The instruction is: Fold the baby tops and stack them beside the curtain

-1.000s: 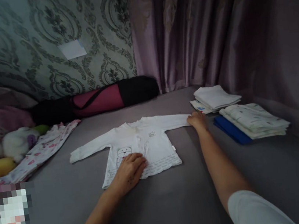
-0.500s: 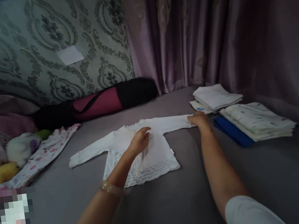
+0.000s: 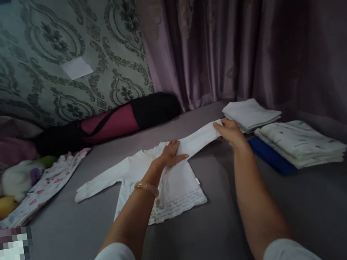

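Observation:
A small white long-sleeved shirt (image 3: 181,185) lies spread on the grey bed sheet (image 3: 225,221), its hem printed with lines of lettering. My left hand (image 3: 172,152) rests flat on the shirt near the right-side shoulder, fingers spread. My right hand (image 3: 230,131) pinches the cuff of the right-side sleeve and holds it raised off the sheet. The other sleeve (image 3: 99,184) lies stretched out to the left. My left forearm hides part of the shirt's front.
Folded white cloths (image 3: 251,112) and a patterned folded stack (image 3: 301,142) over a blue cloth (image 3: 272,155) lie at right. A black-and-pink long bag (image 3: 108,124) lies along the wall. Patterned trousers (image 3: 48,182) and a plush toy (image 3: 19,179) are at left.
My left hand has moved to the shirt's shoulder and pressed flat there. My right hand has lifted the sleeve's cuff up from the sheet. The view has shifted slightly.

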`<state>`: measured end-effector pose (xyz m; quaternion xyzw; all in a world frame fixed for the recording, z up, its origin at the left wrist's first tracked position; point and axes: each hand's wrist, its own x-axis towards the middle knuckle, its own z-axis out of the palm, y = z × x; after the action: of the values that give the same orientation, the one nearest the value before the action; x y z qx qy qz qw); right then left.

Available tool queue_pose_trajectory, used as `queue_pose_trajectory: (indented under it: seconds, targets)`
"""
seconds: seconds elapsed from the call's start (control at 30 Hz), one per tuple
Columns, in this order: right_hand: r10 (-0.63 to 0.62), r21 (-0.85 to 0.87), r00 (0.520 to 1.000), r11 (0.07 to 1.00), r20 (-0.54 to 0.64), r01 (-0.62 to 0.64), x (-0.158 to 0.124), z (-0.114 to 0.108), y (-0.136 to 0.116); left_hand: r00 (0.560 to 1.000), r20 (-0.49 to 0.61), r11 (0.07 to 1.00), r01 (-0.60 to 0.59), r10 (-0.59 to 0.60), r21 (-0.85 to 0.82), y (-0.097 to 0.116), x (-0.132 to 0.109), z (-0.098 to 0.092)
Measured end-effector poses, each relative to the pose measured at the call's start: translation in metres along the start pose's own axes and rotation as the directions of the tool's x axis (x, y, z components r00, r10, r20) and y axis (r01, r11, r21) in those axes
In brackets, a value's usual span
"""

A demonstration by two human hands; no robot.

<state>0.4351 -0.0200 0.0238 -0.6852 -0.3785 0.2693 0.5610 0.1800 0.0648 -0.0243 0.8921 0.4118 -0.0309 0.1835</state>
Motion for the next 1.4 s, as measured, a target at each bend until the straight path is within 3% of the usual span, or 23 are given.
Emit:
queue_pose_trajectory:
  seconds: [0.27,0.47,0.63,0.7,0.83,0.9,1.0,1.1,1.17,1.2,1.3,1.4]
  targets:
    - [-0.007,0.26,0.986,0.965,0.169,-0.038,-0.027,0.028,-0.047,0.998,0.055,1.0,-0.002,0.004,-0.026,0.011,0.006,-0.03]
    - [0.034,0.269,0.972,0.958,0.232,-0.098,-0.039,0.049,-0.059,0.996,0.013,0.986,0.086,-0.085,-0.146,0.02,0.014,-0.038]
    - [0.12,0.237,0.964,0.955,0.238,-0.177,-0.04,0.047,-0.062,0.997,-0.048,0.94,0.034,-0.053,-0.34,0.018,0.004,-0.039]
    - [0.13,0.241,0.962,0.952,0.241,-0.189,-0.039,0.047,-0.062,0.99,-0.118,0.86,0.01,-0.081,-0.51,0.013,-0.006,-0.039]
    - [0.108,0.258,0.969,0.952,0.224,-0.166,-0.04,0.059,-0.062,0.931,-0.227,0.584,-0.018,-0.286,-0.811,-0.004,-0.034,-0.037]
    - [0.083,0.246,0.972,0.959,0.221,-0.138,-0.045,0.074,-0.062,0.903,-0.196,0.427,-0.015,-0.383,-0.904,-0.016,-0.045,-0.035]
    - [0.026,0.224,0.954,0.97,0.299,-0.097,-0.062,0.101,-0.063,0.877,-0.057,0.102,-0.009,-0.477,-0.995,-0.033,-0.057,-0.032]
    - [-0.063,0.261,0.847,0.961,0.527,-0.091,-0.079,0.121,-0.062,0.876,0.051,-0.086,0.011,-0.48,-0.996,-0.045,-0.065,-0.029]
    - [-0.083,0.257,0.784,0.961,0.615,-0.1,-0.082,0.124,-0.061,0.874,0.08,-0.136,0.017,-0.48,-0.991,-0.048,-0.069,-0.027]
    - [-0.072,0.246,0.781,0.963,0.62,-0.107,-0.08,0.122,-0.06,0.873,0.09,-0.146,0.022,-0.479,-0.989,-0.048,-0.071,-0.026]
    - [-0.019,0.253,0.841,0.957,0.541,-0.141,-0.066,0.107,-0.057,0.868,0.081,-0.124,0.022,-0.49,-0.992,-0.048,-0.073,-0.02]
    - [0.056,0.259,0.896,0.948,0.44,-0.186,-0.05,0.09,-0.054,0.825,-0.016,-0.035,-0.043,-0.565,-0.998,-0.047,-0.074,-0.012]
